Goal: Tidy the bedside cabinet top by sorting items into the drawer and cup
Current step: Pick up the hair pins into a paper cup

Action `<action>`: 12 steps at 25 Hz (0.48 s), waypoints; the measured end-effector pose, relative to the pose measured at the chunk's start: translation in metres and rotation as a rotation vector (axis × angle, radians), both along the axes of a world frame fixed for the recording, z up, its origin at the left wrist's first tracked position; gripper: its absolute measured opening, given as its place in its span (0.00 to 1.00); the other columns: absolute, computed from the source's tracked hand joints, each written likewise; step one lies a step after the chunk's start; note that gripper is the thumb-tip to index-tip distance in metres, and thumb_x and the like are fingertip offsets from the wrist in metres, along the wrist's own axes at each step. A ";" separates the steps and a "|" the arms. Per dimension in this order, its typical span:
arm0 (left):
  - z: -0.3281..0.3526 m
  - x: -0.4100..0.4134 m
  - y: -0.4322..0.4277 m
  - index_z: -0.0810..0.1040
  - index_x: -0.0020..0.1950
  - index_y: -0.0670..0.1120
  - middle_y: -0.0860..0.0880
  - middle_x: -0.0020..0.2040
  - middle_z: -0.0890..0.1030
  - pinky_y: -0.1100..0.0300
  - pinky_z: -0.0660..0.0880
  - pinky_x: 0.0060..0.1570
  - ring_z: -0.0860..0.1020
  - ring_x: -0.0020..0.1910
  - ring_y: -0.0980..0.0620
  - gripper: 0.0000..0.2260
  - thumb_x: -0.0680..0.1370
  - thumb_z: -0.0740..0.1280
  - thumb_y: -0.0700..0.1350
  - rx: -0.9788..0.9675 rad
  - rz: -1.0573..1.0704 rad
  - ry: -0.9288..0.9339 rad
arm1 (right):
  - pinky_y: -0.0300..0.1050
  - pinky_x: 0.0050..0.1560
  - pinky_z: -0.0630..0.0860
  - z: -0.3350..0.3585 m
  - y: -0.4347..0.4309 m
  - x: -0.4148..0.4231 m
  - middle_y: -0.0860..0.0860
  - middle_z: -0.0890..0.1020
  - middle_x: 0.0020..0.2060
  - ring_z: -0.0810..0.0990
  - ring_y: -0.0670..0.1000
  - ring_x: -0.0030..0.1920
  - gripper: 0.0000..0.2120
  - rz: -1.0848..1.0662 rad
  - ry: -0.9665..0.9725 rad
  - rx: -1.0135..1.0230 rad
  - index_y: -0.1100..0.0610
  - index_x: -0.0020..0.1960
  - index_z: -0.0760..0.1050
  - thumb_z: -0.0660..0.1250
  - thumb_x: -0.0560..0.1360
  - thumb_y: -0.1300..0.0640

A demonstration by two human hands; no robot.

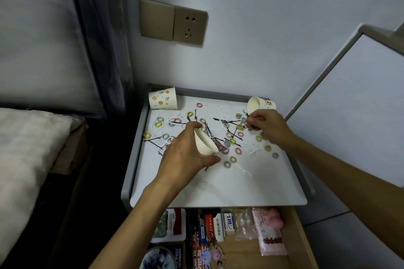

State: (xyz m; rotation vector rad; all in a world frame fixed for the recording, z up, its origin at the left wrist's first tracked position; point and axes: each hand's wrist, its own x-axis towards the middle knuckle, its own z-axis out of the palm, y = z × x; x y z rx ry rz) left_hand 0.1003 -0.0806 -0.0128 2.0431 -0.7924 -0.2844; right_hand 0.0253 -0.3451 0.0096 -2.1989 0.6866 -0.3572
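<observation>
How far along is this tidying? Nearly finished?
Early, it seems. Done: the drawer is open and holds packets. In hand: the left hand grips a tilted cup; the right hand pinches hairpins. Left: many hair ties, more hairpins and white picks lie scattered over the top, and a flowered cup and a third cup lie on their sides.
</observation>
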 end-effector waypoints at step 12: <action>0.003 0.004 0.002 0.64 0.64 0.59 0.60 0.49 0.74 0.57 0.69 0.42 0.73 0.49 0.52 0.37 0.61 0.78 0.60 0.026 0.016 -0.010 | 0.38 0.41 0.78 0.039 0.052 0.038 0.46 0.85 0.37 0.83 0.44 0.37 0.04 0.485 0.045 -0.152 0.55 0.48 0.84 0.71 0.74 0.60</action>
